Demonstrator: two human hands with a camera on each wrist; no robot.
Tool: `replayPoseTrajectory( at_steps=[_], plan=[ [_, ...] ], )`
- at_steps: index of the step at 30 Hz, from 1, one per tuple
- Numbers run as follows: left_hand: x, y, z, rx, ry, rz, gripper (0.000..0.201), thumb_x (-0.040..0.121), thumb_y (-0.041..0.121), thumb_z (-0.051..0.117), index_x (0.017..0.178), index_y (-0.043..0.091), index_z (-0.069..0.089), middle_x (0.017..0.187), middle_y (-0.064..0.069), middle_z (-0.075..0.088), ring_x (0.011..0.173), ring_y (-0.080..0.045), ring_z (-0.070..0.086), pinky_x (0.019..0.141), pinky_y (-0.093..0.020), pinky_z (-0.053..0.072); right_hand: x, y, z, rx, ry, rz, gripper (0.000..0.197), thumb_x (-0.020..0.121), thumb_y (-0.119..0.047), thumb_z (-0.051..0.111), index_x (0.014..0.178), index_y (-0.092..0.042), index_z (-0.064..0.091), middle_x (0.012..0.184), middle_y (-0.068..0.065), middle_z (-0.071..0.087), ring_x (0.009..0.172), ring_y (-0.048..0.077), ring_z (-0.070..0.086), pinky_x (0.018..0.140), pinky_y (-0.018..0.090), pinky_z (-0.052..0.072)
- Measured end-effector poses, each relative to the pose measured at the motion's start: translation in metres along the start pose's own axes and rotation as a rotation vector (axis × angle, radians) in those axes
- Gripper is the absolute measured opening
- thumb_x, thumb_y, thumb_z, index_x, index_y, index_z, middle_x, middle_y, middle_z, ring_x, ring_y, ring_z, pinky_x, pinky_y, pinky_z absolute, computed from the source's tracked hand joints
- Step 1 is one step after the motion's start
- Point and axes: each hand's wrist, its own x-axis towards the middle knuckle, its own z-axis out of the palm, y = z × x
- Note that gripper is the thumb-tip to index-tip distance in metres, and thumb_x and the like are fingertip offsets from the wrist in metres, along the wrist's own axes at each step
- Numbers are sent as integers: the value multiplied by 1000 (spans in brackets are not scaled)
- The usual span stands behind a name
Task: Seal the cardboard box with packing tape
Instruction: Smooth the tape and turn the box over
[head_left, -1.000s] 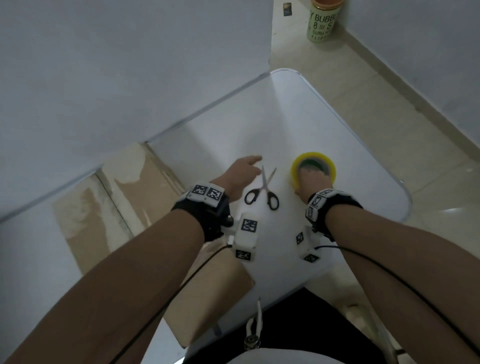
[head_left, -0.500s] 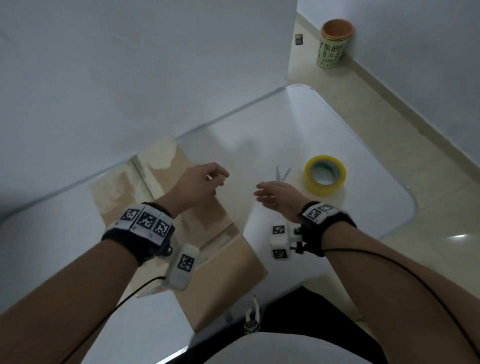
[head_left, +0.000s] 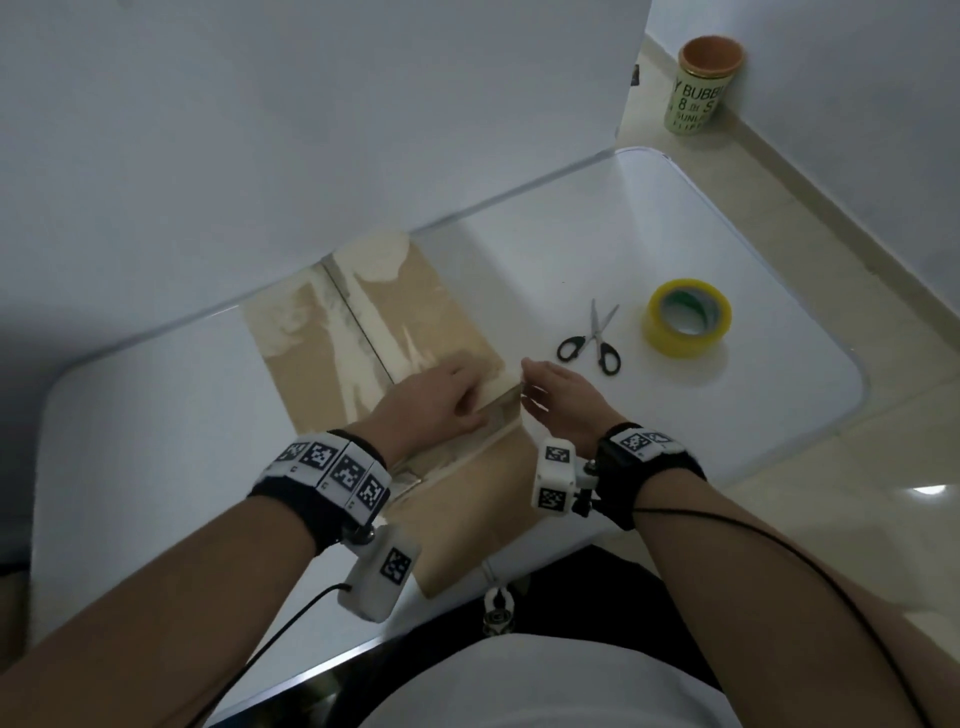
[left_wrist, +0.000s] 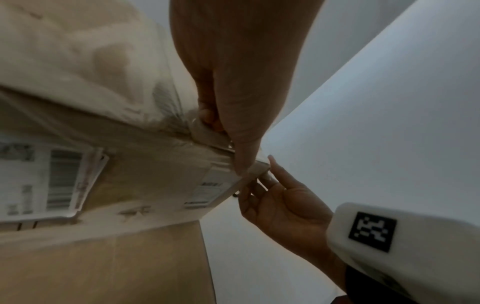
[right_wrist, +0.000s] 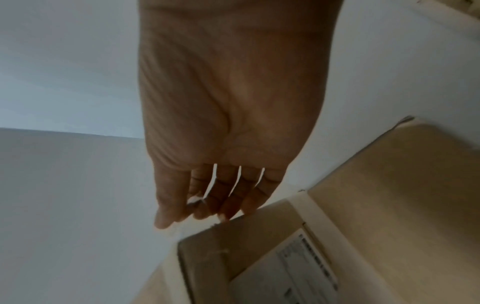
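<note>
A worn brown cardboard box (head_left: 415, 332) with old clear tape lies on the white table (head_left: 156, 415). My left hand (head_left: 441, 400) rests on its top near the right corner. In the left wrist view the thumb (left_wrist: 241, 144) and a curled finger pinch the flap's edge (left_wrist: 205, 133). My right hand (head_left: 556, 395) is just right of that corner, its loosely bent fingertips (right_wrist: 226, 214) touching the flap's edge (right_wrist: 249, 222) and holding nothing. The yellow tape roll (head_left: 685, 319) lies apart on the table to the right, beside black-handled scissors (head_left: 592, 343).
A white wall (head_left: 311, 130) runs along the table's far side, right behind the box. A shipping label (left_wrist: 52, 181) is stuck on the box's near side. A green can with an orange lid (head_left: 701, 88) stands on the tiled floor beyond the table's right corner.
My right hand has let go of the tape roll and my left has left the scissors. Both moved left to the box's right corner, where the left hand now pinches the flap.
</note>
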Motion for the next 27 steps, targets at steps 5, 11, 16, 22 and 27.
replayPoseTrajectory(
  at_steps=[5,11,16,22,27],
  plan=[
    [0,-3,1,-35,8,85,23,88,36,63,96,23,46,89,9,38,70,-10,39,56,-22,26,3,1,5,-192,21,-58,20,95,-25,54,77,-18,52,79,-1,53,79,11,50,82,26,43],
    [9,-10,6,-44,-41,74,28,87,38,64,88,23,40,86,7,42,69,-13,42,59,-26,30,8,8,17,-527,95,-40,35,97,-42,44,111,-11,51,110,9,55,105,19,52,98,39,45],
    [11,-11,4,-24,-67,62,28,87,38,64,88,19,44,80,9,41,67,-12,40,58,-26,28,14,6,17,-768,126,94,38,100,-22,40,133,-4,46,137,18,47,126,33,46,103,42,41],
    [11,-13,5,-57,-67,68,28,87,39,65,91,22,44,85,8,41,70,-12,40,63,-26,30,11,5,18,-380,114,-17,47,102,-43,25,140,-21,43,145,-3,43,133,18,39,112,37,28],
    [12,-15,7,-94,-57,34,31,84,37,67,82,15,46,84,1,48,68,-15,43,60,-28,34,14,3,50,-409,86,-142,51,100,-53,20,127,-31,57,119,2,64,111,17,58,102,33,43]
  ],
)
